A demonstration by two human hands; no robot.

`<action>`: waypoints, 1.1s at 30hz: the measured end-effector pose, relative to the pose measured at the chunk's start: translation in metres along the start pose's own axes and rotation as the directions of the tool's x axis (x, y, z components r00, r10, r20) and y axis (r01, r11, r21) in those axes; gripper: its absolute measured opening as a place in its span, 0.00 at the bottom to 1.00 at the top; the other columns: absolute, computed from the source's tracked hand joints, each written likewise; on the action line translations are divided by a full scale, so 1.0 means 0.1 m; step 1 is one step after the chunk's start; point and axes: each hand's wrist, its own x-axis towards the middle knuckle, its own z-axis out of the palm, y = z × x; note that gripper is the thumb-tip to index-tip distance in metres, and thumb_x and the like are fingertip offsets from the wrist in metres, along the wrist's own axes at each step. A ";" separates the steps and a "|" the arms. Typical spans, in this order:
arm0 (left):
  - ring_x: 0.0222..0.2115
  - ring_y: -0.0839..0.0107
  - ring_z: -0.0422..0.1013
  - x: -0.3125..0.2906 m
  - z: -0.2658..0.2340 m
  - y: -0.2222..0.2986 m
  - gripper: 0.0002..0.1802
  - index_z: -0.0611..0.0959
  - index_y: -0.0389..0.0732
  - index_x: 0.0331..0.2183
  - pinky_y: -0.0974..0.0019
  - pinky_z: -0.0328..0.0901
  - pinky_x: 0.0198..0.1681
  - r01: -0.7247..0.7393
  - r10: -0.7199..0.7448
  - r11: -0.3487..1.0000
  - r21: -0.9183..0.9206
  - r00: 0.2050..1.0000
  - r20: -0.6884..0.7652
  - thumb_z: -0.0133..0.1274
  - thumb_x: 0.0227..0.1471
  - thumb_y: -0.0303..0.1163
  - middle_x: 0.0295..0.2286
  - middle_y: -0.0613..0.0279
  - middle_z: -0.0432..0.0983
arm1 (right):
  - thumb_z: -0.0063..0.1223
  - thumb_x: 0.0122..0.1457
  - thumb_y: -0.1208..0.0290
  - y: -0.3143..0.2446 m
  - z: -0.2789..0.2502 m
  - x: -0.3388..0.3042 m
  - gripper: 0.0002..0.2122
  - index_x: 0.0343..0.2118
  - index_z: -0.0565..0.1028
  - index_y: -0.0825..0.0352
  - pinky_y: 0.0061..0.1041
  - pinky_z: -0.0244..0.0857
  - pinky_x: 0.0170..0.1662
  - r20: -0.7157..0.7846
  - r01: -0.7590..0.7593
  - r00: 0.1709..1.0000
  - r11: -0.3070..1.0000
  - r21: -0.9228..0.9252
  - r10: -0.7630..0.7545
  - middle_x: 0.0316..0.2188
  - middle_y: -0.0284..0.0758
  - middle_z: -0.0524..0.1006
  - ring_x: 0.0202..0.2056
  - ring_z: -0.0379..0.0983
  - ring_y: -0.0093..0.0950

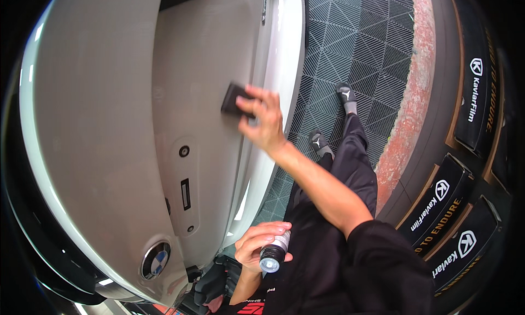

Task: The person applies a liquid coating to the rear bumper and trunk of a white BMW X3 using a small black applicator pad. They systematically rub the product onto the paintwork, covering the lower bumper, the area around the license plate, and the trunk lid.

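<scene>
My right hand [263,117] holds a black applicator block [233,99] against the light grey car panel [202,69], its fingers curled over the near side. The hand is slightly blurred. Lower down, close to my body, my left hand [257,244] is wrapped around a small bottle [278,248]. It has a pale label, a black neck and a clear, bluish top that faces up toward me. On the panel below the block are a round fitting [184,151], a rectangular slot [186,193] and a round emblem [156,260].
The car body fills the left side, and its white lower edge [292,47] curves beside my arm. Grey patterned floor tiles [361,47] lie under my feet, bordered by a rough reddish strip [418,85]. Several black boxes [437,205] stand at the right.
</scene>
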 end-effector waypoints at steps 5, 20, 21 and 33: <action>0.36 0.45 0.79 -0.29 -0.12 0.06 0.31 0.76 0.32 0.44 0.49 0.78 0.38 -0.018 0.019 0.997 -0.074 1.000 0.012 0.74 0.39 0.31 0.37 0.42 0.78 | 0.64 0.36 0.78 -0.13 -0.08 -0.75 0.23 0.41 0.80 0.56 0.40 0.65 0.53 0.241 0.206 0.952 0.978 -0.044 -0.189 0.51 0.35 0.75 0.49 0.71 0.39; 0.37 0.47 0.80 -1.55 -0.12 0.07 0.31 0.78 0.31 0.43 0.51 0.78 0.40 -0.060 0.033 0.986 -0.158 0.985 -0.168 0.74 0.37 0.29 0.38 0.43 0.79 | 0.61 0.46 0.73 0.11 0.01 0.21 0.21 0.46 0.78 0.60 0.38 0.63 0.56 0.023 0.001 1.000 0.994 -0.114 0.002 0.50 0.37 0.72 0.52 0.68 0.38; 0.38 0.47 0.80 -1.68 -0.10 0.07 0.31 0.78 0.31 0.43 0.51 0.78 0.40 -0.059 0.028 0.985 -0.161 0.981 -0.190 0.74 0.37 0.29 0.38 0.43 0.79 | 0.62 0.46 0.73 0.06 0.03 0.03 0.20 0.46 0.78 0.60 0.38 0.63 0.55 0.037 0.032 0.999 0.993 -0.118 -0.028 0.50 0.37 0.72 0.51 0.68 0.38; 0.41 0.47 0.79 -3.30 0.01 0.43 0.32 0.79 0.33 0.45 0.50 0.76 0.43 0.109 -0.120 0.992 -0.056 0.959 -0.255 0.74 0.36 0.25 0.39 0.43 0.79 | 0.67 0.46 0.73 -0.85 0.30 -2.21 0.20 0.45 0.81 0.54 0.37 0.64 0.55 0.155 -0.027 0.987 0.991 -0.130 0.047 0.50 0.35 0.72 0.49 0.67 0.38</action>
